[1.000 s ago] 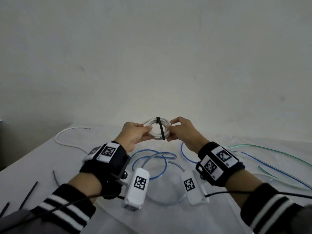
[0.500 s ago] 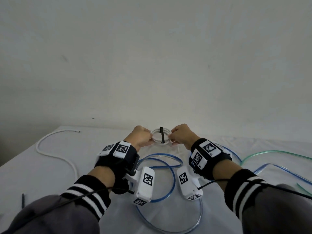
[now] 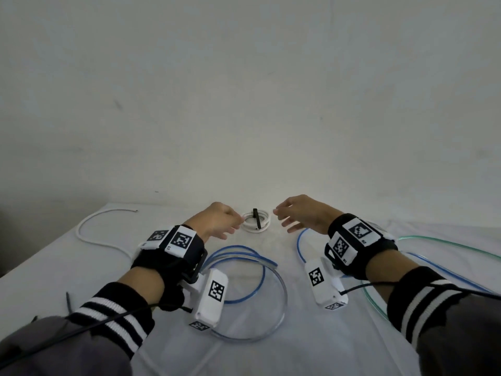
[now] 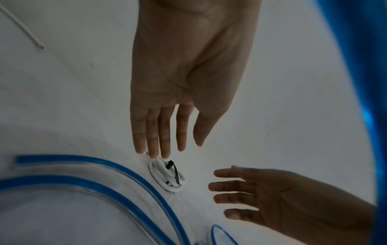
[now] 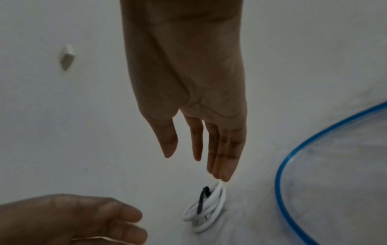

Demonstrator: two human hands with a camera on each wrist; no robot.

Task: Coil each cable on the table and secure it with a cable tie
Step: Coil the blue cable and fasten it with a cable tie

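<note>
I see my dark grey sleeves ending in black knit cuffs with two white stripes. Each wrist carries a wide black strap topped with white square plates printed with black-and-white coded markers. A white box-shaped camera unit, also marker-tagged, hangs from each strap, and a thin black cable trails back along each sleeve.

A small white coiled cable is laid flat at the bench's 12 o'clock edge, bound by a black cable tie. Loose blue, white and green cables are spread at 6, 10 and 3 o'clock.
</note>
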